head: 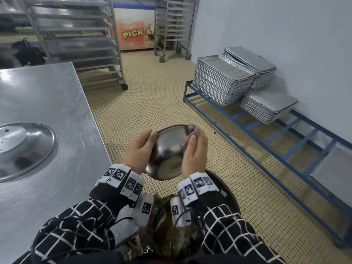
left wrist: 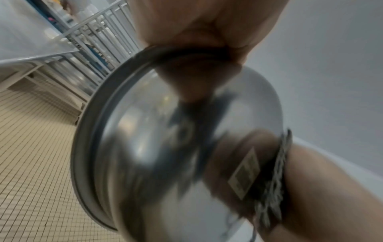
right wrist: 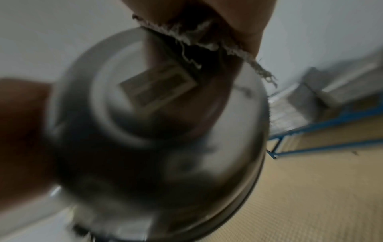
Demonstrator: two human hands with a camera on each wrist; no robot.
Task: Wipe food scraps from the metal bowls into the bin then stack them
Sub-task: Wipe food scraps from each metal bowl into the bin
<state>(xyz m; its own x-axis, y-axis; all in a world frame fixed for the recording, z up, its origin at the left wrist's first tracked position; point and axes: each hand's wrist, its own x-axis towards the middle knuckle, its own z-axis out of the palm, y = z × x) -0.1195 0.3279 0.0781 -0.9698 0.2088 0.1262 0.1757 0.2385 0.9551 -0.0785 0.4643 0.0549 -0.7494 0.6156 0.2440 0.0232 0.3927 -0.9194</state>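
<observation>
- Holding a metal bowl [head: 167, 153] in mid-air above the bin [head: 226, 189], just off the corner of the steel bench [head: 57, 103], mouth tipped away from the body and dome facing the head camera.
- Gripping the rim with the left hand [head: 140, 151], thumb lying over the polished outer wall and fingers curled out of sight inside.
- Pinching a frayed grey cloth [head: 191, 130] against the far rim with the right hand [head: 195, 155], fingers clamped on cloth and metal together; frayed threads trailing over the edge in the right wrist view.
- Judging the bowl as light, rigid and thin-walled: unlikely to crack, likely to dent or clatter if dropped on the tiled floor [head: 152, 96].
- Reading the mirror-smooth dome as slippery, more so with any grease; taking hold best at the rolled rim [left wrist: 87, 131], where a lip gives the fingers an edge to hook.
- Treating the cloth as soft and limp, needing bunching under the fingertips to scrape scraps loose.
- Showing no view of the inside, so leftover scraps cannot be confirmed.
- Waiting upside down on the bench: another metal bowl [head: 21, 145], the likely base for stacking.
</observation>
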